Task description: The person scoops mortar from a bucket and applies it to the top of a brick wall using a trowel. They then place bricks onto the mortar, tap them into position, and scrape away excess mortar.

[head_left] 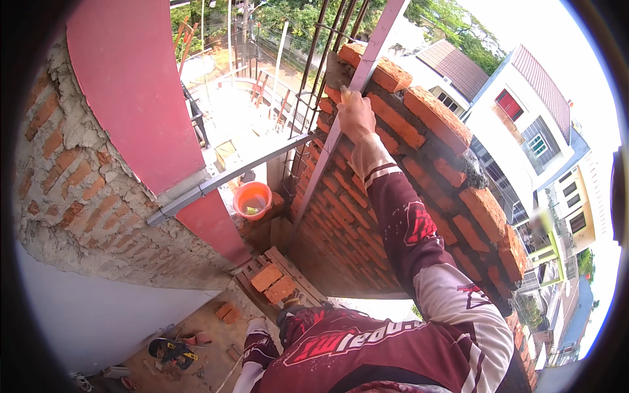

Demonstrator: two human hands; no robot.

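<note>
My right hand (357,114) is closed on the handle of a trowel (336,71), whose blade is against the upper brick wall (438,114), beside an upright metal straightedge (321,164). Grey mortar fills the joints between the red bricks. Vertical rebar (303,98) stands just left of the trowel. My left hand (256,325) hangs low by my body, small and partly hidden by it, so its fingers are unclear. Loose bricks (267,275) lie on wooden planks near my legs.
An orange bucket (252,190) sits below a metal crossbar (249,170). A pink column (131,85) and rough brickwork (72,177) are on the left. Tools (173,354) and bricks (228,313) lie on the lower floor. Houses (537,124) stand beyond the wall's outer edge.
</note>
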